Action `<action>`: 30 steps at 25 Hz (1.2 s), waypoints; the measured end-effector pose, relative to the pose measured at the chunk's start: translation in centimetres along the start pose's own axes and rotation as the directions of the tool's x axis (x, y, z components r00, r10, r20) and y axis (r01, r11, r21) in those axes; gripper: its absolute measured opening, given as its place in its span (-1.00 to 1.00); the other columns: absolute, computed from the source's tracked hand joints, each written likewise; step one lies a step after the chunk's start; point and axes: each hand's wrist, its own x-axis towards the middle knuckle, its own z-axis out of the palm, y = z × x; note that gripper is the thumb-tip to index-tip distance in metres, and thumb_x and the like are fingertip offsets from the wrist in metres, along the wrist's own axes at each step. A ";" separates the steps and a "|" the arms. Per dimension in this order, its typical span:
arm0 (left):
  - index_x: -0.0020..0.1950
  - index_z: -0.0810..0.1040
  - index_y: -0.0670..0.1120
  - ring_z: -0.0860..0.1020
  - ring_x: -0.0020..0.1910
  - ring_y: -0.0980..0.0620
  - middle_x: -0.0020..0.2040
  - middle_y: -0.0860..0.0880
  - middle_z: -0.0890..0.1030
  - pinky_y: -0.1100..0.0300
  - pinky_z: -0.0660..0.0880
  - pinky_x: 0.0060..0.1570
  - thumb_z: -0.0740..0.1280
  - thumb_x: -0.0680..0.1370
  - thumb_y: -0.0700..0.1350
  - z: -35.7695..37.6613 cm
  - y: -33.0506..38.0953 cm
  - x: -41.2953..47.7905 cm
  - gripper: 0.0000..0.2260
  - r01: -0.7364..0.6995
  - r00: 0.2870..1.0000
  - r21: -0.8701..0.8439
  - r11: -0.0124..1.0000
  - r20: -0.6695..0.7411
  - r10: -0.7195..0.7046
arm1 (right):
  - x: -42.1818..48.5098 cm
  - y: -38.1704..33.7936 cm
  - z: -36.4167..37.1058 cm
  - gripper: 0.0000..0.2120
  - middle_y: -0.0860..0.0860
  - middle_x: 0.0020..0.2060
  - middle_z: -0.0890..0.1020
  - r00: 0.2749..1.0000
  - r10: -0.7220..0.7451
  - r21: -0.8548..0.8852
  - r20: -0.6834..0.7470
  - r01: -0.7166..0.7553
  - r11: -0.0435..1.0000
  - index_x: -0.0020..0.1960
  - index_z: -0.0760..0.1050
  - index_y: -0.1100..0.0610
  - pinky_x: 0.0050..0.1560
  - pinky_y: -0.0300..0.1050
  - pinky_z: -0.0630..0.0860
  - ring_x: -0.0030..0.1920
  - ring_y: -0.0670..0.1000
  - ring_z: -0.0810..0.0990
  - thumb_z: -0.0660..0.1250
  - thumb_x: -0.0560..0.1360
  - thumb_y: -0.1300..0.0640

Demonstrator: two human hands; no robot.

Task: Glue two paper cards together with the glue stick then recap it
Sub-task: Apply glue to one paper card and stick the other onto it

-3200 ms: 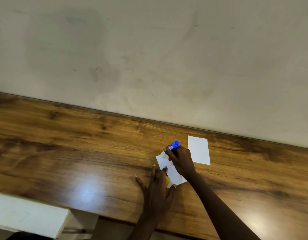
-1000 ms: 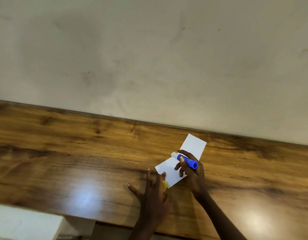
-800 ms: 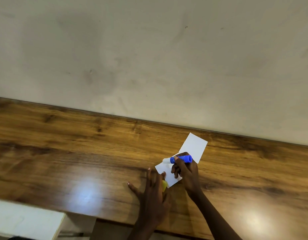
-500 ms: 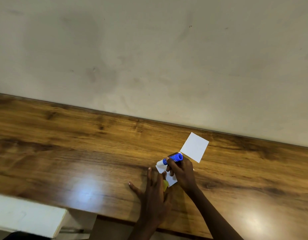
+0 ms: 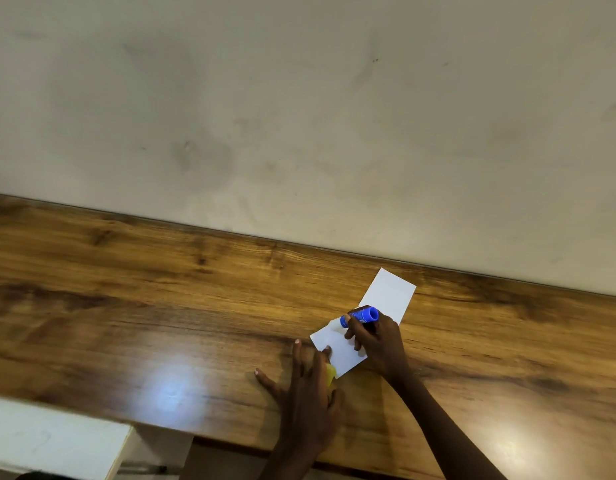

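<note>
Glue stick and two white paper cards on a wooden table, seen from my head. Far left of my fingers, at the table's near edge, a white surface sits lower down. My left hand lies flat on the wood, fingers straight and spread wide, and one fingertip presses the left corner of the near card. A small yellow piece shows under those fingers; I cannot tell whether I hold it. Just right of them, my right hand rests on the near card, its fingers curled round the blue glue stick. The stick is tilted, its working end down and left over the card's far edge; contact is too blurred to judge. Beyond my right knuckles lies the far card, its near end hidden by that hand.
</note>
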 end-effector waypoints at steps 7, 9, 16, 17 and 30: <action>0.44 0.01 0.13 -0.26 0.50 0.03 0.54 0.01 -0.11 -0.39 -0.44 0.22 0.10 0.50 0.01 -0.2 0.2 0.0 -0.47 0.033 0.999 0.001 0.999 -0.019 -0.033 | 1.4 0.8 -2.1 -0.83 0.09 -0.32 0.59 0.993 0.012 -0.056 -0.116 -0.018 0.998 -0.07 0.50 0.32 -0.47 -0.52 0.41 -0.52 -0.18 0.52 0.26 0.49 0.20; 0.44 0.03 0.13 -0.26 0.50 0.05 0.54 0.04 -0.10 -0.42 -0.42 0.22 0.11 0.50 -0.01 -0.3 0.3 0.0 -0.48 0.033 0.999 -0.027 0.999 -0.012 -0.034 | 1.6 0.9 -2.5 -0.83 0.10 -0.32 0.59 0.989 0.010 -0.057 -0.146 -0.019 0.998 -0.08 0.50 0.33 -0.45 -0.51 0.41 -0.51 -0.08 0.51 0.26 0.49 0.20; 0.44 0.04 0.12 -0.24 0.51 0.04 0.54 0.00 -0.08 -0.39 -0.46 0.21 0.11 0.51 -0.01 -0.5 0.5 -0.1 -0.49 0.035 0.999 -0.043 0.998 -0.015 -0.036 | 2.3 1.0 -3.1 -0.80 0.11 -0.27 0.57 0.984 0.040 -0.083 -0.175 -0.055 0.995 -0.05 0.48 0.36 -0.51 -0.54 0.38 -0.42 -0.05 0.49 0.28 0.48 0.19; 0.44 0.04 0.12 -0.24 0.51 0.04 0.54 0.01 -0.08 -0.39 -0.46 0.21 0.11 0.51 -0.01 -0.6 0.5 -0.1 -0.49 0.034 0.999 -0.041 0.999 -0.016 -0.035 | 2.4 1.0 -3.1 -0.80 0.12 -0.26 0.57 0.984 0.043 -0.093 -0.173 -0.060 0.994 -0.05 0.48 0.36 -0.50 -0.53 0.38 -0.41 -0.03 0.49 0.28 0.48 0.19; 0.40 0.13 0.10 -0.18 0.51 0.10 0.52 0.09 -0.01 -0.41 -0.41 0.23 0.13 0.49 -0.05 -1.0 0.7 -0.2 -0.52 0.005 0.998 -0.006 1.000 -0.066 -0.005 | 1.3 0.6 -2.9 -0.88 0.06 -0.37 0.57 0.974 0.045 0.305 -0.222 0.026 0.952 -0.02 0.49 0.26 -0.48 -0.42 0.44 -0.53 -0.15 0.51 0.21 0.50 0.27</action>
